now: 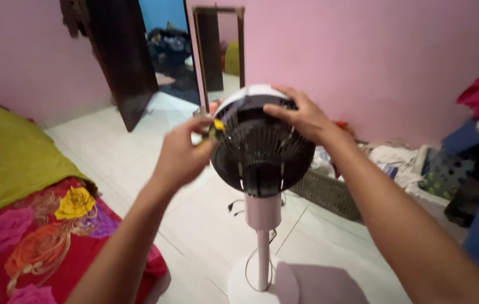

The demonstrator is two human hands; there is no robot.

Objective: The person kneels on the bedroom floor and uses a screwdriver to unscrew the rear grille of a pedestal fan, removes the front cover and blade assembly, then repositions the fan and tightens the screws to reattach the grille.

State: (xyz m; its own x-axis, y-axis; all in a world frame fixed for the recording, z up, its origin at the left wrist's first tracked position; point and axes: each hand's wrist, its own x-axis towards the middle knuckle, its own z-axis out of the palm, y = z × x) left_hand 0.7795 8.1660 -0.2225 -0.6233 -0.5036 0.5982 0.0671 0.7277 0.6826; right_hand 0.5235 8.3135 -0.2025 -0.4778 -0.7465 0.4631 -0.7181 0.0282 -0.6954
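The left hand (pixel 180 153) is pinched shut around a small yellow-handled tool (pixel 215 128), thumb and fingers closed tight on it, its tip held against the rim of the fan head (pixel 262 143) at about nine o'clock on the grille. The right hand (pixel 301 115) lies spread over the top of the fan head near one o'clock, fingers open and draped across the dark wire grille, palm pressing down rather than gripping anything. The fan stands in the middle of the room on a pale pink pole (pixel 263 236) with a round base (pixel 267 287) on the white tiled floor (pixel 138 152), a thin cord looping beside the pole. At nine o'clock from the fan lies a mattress (pixel 14 163) with a green cover and a red flowered sheet. At three o'clock a woven basket (pixel 329 194) sits against the pink wall (pixel 374 62), with a heap of clothes (pixel 464 152) beyond it. At eleven o'clock a dark door (pixel 124 62) stands open, and a mirror (pixel 222 50) leans at twelve.
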